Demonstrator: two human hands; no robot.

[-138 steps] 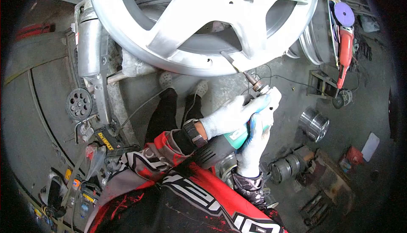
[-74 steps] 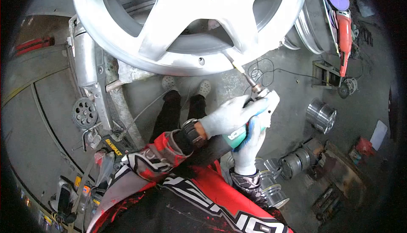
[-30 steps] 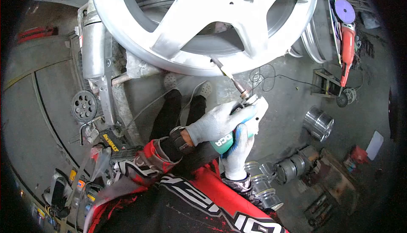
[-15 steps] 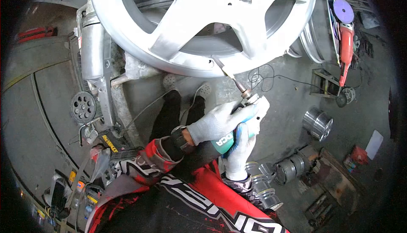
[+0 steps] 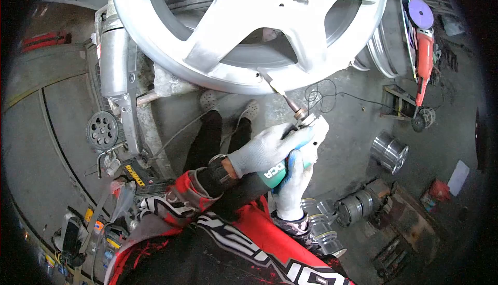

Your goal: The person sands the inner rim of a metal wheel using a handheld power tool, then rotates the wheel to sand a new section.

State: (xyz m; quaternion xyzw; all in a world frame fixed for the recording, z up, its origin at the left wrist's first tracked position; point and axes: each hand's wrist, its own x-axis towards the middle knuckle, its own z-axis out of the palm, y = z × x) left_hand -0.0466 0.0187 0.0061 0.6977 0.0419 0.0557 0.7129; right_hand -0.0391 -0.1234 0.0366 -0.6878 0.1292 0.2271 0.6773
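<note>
Holds a die grinder [image 5: 290,155] up to an alloy wheel's [image 5: 155,41] lower rim.
Clamps its teal body in both gloved hands, left hand [image 5: 262,150] on top, right hand [image 5: 293,181] beneath, each grip closed tight on it; rests the bit against the rim edge, with a red angle grinder [image 5: 423,62] well apart at right.

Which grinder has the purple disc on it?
The red grinder at the far right. The green grinder, held by the left hand and right hand, has a thin bit instead.
</note>
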